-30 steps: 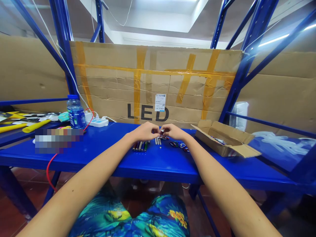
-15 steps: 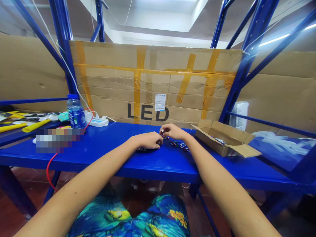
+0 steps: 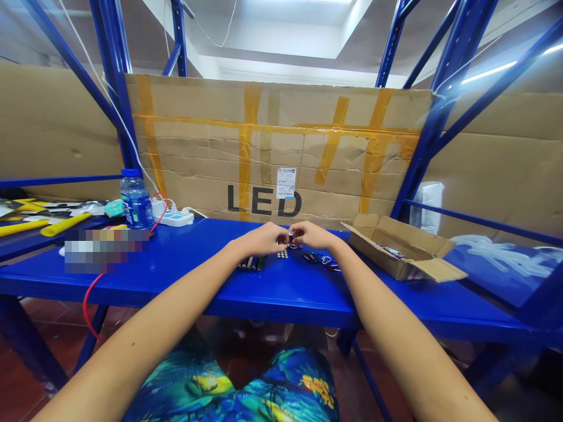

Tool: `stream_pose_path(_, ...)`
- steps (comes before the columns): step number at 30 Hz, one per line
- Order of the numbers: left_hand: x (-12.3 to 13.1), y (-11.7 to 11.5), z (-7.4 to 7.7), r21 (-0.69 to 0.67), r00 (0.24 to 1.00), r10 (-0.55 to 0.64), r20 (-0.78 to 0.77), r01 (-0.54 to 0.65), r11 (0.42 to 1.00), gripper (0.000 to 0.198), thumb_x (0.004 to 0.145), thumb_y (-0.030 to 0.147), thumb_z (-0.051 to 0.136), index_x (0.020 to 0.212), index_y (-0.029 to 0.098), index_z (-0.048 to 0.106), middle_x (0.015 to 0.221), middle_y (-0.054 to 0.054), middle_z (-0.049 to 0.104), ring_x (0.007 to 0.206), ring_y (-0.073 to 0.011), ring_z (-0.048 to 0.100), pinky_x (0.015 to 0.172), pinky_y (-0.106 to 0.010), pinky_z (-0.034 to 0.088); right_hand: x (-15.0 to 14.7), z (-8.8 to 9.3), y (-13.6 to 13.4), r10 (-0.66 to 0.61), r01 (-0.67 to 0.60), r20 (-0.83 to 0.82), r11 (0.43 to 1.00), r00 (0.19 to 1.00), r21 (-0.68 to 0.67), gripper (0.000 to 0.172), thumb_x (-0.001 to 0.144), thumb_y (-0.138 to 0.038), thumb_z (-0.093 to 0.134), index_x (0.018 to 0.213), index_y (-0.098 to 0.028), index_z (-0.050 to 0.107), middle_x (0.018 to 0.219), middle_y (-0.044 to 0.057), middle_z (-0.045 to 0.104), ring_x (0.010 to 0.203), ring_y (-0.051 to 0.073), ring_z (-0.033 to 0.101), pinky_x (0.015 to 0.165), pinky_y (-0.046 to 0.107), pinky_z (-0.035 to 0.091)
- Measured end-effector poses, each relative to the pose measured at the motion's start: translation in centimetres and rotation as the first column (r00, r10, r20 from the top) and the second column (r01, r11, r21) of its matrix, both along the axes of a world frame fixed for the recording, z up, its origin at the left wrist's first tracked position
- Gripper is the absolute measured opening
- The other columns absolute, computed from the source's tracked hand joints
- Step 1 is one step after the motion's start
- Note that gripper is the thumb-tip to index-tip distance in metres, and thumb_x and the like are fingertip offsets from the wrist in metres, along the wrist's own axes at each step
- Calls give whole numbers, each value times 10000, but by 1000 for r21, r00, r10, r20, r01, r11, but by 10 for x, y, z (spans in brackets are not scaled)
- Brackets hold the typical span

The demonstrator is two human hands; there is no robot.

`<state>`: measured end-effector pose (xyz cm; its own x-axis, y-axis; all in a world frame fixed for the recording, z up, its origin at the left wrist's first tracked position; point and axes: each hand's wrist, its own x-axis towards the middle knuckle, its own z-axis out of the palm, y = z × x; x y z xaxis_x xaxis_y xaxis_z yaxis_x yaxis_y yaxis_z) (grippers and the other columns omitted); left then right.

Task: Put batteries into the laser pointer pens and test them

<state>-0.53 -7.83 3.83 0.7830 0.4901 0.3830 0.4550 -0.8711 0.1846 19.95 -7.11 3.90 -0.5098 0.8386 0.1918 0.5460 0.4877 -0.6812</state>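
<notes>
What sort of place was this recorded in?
Probably a workshop or storeroom workstation: blue metal racking frames the blue table, which holds small silvery parts, and taped cardboard marked LED stands behind.

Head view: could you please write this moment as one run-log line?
right hand: pinches cylinder | left hand: close beside cylinder, grip unclear | table: rods, silver pieces, clips, open box
</notes>
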Motion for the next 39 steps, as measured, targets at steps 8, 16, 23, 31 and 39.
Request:
stream_pose_path(8, 4, 11, -5, 124, 964, 1, 266, -36, 992, 121, 837, 143, 547, 877, 151, 662, 805, -32, 703, 706, -121, 590, 659, -243, 423, -5, 6, -8, 79, -81, -30, 994, 996, -68, 122, 658, -118, 582, 763, -155, 630, 724, 13, 663, 636, 132, 580, 616, 268, 464)
stream_pose_path(16, 5, 11, -5, 151, 948, -46, 314, -3, 988, 108, 860, 163, 555, 875, 147, 661, 779, -26, 687, 711, -118, 596, 674, -239, 434, -2, 7, -17, 9, -10, -30, 998, 1000, -56, 86, 692, -162, 611, 776, -159, 629, 716, 19, 658, 645, 142, 585, 639, 284, 484)
stream_pose_path(23, 6, 8, -3, 170, 939, -56, 340, -3, 985, 90, 842, 129, 576, 862, 144, 662, 786, -28, 689, 731, -124, 606, 690, -232, 443, -8, -9, -38, -193, 194, -38, 981, 980, 11, 129, 773, -228, 586, 876, -170, 638, 627, -9, 573, 552, 135, 531, 525, 259, 412)
stream_pose_path(31, 8, 6, -6, 189, 946, -131, 295, 76, 979, 136, 822, 109, 593, 881, 156, 706, 842, -37, 727, 796, -142, 651, 752, -248, 464, -9, -19, -35, -193, 195, -26, 978, 981, 80, 139, 771, -193, 546, 876, -163, 632, 657, -13, 570, 565, 122, 514, 534, 243, 384)
stream_pose_path(39, -3, 16, -3, 151, 954, -34, 298, -11, 989, 203, 803, 116, 543, 880, 163, 726, 855, -43, 726, 786, -147, 640, 728, -246, 456, -9, -23, -29, -211, 216, -130, 976, 969, 22, 175, 773, -166, 536, 912, -164, 643, 686, -3, 591, 575, 126, 540, 549, 244, 418)
